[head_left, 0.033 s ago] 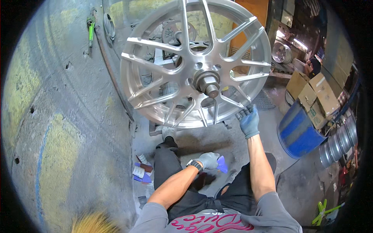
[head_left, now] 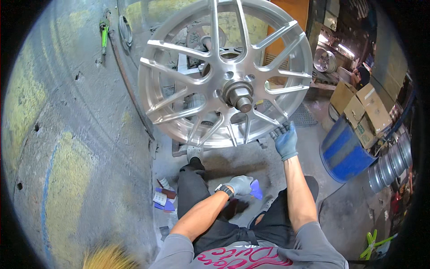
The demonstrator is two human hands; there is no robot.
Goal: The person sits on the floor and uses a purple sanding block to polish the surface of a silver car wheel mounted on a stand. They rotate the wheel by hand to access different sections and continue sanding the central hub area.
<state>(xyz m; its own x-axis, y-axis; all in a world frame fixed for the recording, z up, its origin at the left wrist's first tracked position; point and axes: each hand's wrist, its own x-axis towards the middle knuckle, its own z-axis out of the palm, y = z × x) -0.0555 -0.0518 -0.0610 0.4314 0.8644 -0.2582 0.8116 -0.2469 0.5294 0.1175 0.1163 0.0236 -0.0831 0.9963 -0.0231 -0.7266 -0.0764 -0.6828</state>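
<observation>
Two gloved hands divide the work: the right hand [head_left: 285, 140] reaches up to the lower right rim of the silver alloy wheel [head_left: 224, 74], fingers spread apart and resting against the metal near a spoke end, while the left hand [head_left: 239, 184] sits low by the knee, fingers curled closed on a small blue-violet piece [head_left: 256, 189], seemingly an abrasive pad. The wheel stands upright on a hub shaft [head_left: 239, 96] just in front of the seated person, above the grey floor [head_left: 251, 157]. To do this well, steady the rim with the open right palm and turn it slowly, keeping fingertips out of the spoke gaps, and bring the pad flat to the surface; spare sheets [head_left: 162, 197] lie near the left leg
</observation>
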